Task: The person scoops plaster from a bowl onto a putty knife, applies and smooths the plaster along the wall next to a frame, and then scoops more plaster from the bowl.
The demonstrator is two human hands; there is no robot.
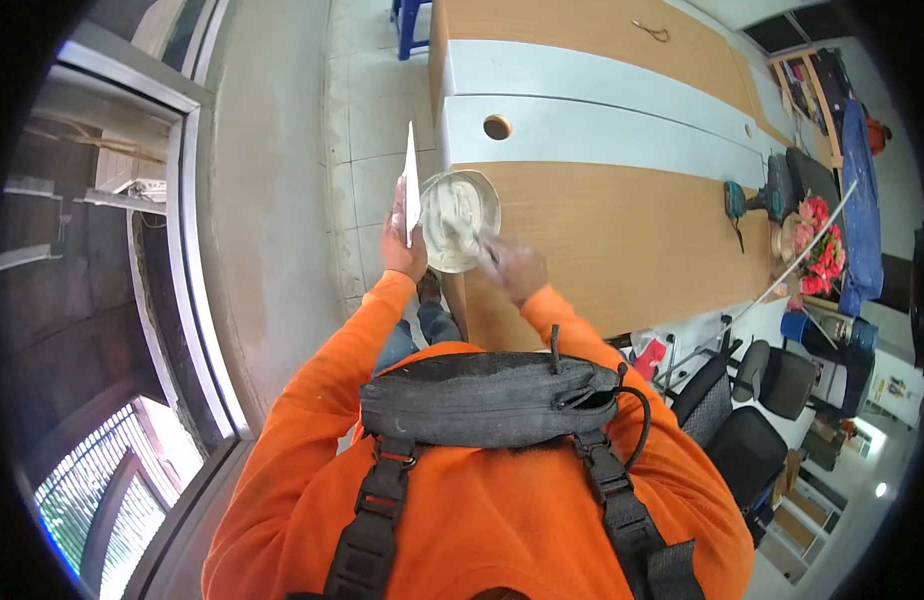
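Note:
My left hand (404, 250) is closed on a thin, flat white plate (412, 190), held upright and seen almost edge-on. Just right of it, a round metal bowl (493, 200) stands at the end of the wooden table, holding thick off-white paste (460, 205). My right hand (517, 268) is closed at the bowl's near right rim. A small tool (475, 238) reaches from its fingers into the paste; motion blur hides the tool's exact kind. Whitish smears mark the fingers of both hands.
The wooden table (622, 230) extends right, with white panels behind it. A cordless drill (737, 200) and pink flowers (820, 245) are at its far end. A plastered wall (272, 200) and window frame (187, 250) run along the left. Office chairs (747, 450) stand right.

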